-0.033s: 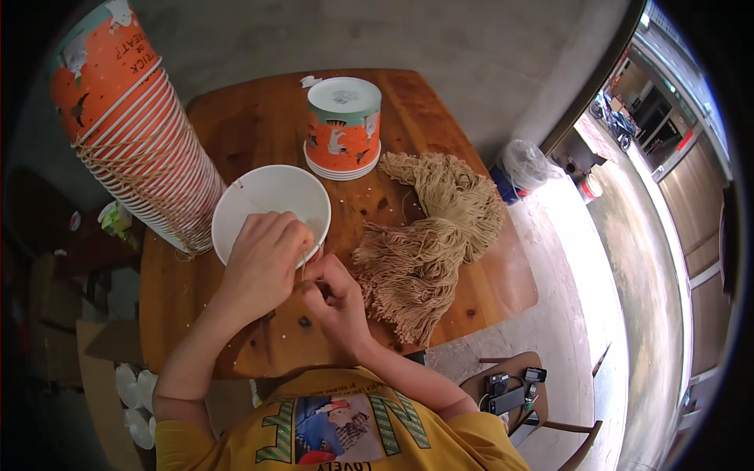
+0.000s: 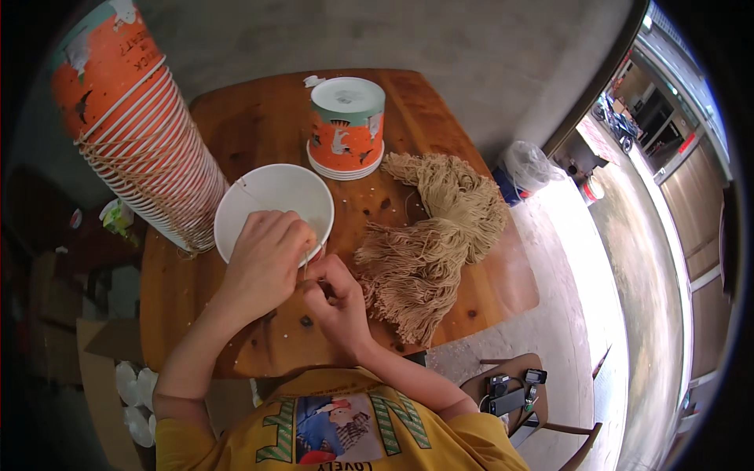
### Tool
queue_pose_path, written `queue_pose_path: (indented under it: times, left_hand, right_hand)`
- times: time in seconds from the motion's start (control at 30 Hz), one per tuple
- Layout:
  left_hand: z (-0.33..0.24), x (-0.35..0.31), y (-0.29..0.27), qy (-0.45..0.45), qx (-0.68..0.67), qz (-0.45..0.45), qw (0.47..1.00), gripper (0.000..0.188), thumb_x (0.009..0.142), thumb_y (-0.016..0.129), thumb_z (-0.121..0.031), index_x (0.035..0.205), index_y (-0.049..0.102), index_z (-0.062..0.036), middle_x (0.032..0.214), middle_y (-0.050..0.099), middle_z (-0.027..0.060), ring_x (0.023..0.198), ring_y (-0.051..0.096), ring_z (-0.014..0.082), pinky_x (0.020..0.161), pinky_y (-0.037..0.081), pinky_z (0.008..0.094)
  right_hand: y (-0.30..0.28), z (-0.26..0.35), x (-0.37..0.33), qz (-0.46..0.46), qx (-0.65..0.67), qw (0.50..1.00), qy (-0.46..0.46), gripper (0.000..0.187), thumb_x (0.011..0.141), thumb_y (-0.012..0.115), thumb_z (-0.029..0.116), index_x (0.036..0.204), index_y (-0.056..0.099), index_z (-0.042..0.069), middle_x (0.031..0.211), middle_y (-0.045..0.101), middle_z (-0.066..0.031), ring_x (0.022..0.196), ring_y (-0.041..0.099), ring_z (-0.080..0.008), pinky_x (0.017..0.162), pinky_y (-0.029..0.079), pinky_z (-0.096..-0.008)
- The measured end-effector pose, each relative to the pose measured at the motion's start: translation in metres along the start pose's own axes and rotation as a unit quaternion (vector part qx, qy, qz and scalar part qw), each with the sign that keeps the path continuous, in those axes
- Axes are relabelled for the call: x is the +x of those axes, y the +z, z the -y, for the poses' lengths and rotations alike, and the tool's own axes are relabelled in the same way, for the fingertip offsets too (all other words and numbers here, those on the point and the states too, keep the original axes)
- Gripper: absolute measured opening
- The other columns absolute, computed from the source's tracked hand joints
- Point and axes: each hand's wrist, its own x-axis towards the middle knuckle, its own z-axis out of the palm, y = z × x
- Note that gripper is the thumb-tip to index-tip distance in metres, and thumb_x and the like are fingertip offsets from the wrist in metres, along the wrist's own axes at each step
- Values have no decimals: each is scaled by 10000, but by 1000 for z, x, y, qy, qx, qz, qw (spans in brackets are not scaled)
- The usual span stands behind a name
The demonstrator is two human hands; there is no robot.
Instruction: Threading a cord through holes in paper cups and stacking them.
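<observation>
A white-lined paper bucket (image 2: pixel 275 188) stands mouth up on the wooden table in front of me. My left hand (image 2: pixel 267 259) reaches over its near rim, with curled fingers closed at the right side of the wall. A thin tan string (image 2: pixel 305 271) runs from there down to my right hand (image 2: pixel 339 302), just outside the rim, whose thumb and forefinger pinch it. More string shows at the bucket's far left rim. The fingertips of my left hand are partly hidden. Right of my hands lies a large bundle of tan strings (image 2: pixel 440 235).
A tall leaning stack of orange paper buckets (image 2: pixel 157 149), with strings hanging on it, rises at the left. Upside-down buckets (image 2: pixel 345 129) stand at the back of the table (image 2: pixel 236 94). A chair (image 2: pixel 479 385) holding small devices is at the lower right; a lined bin (image 2: pixel 522 173) stands beyond.
</observation>
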Motion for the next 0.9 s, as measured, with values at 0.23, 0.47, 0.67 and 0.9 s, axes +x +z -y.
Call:
queue_pose_path:
  times: [0.23,0.47,0.67,0.9]
  left_hand:
    - [11,-17,-1,24,13,-106,994,195,797,615,-26,968,530,-61,914,561,97,898,557,310,846,412,428]
    - [-24,-93,21,-205,-272,-284,896,119,961,496,-18,1078,515,-21,946,550,79,882,536,173,813,429,270]
    - [-35,-82,17,-413,-576,-100,698,172,1000,529,-195,1094,569,-56,906,549,-33,812,486,22,695,392,166]
    - [-19,-72,38,-396,-666,-63,629,178,986,540,-204,1053,600,-50,931,593,-13,828,537,57,738,433,203]
  right_hand:
    - [10,-11,-13,-11,78,997,22,79,882,573,-24,921,538,34,894,487,0,747,481,-53,656,415,-201]
    - [0,-1,-25,10,-68,998,-10,104,867,655,14,942,586,36,915,528,-51,742,550,-107,600,458,-225]
    - [-2,1,-26,34,-163,983,-74,144,829,675,2,955,617,43,922,534,-60,746,572,-147,535,479,-260]
    - [2,2,-27,25,-224,963,-145,155,785,665,-21,911,609,47,919,567,-90,801,574,-227,697,489,-308]
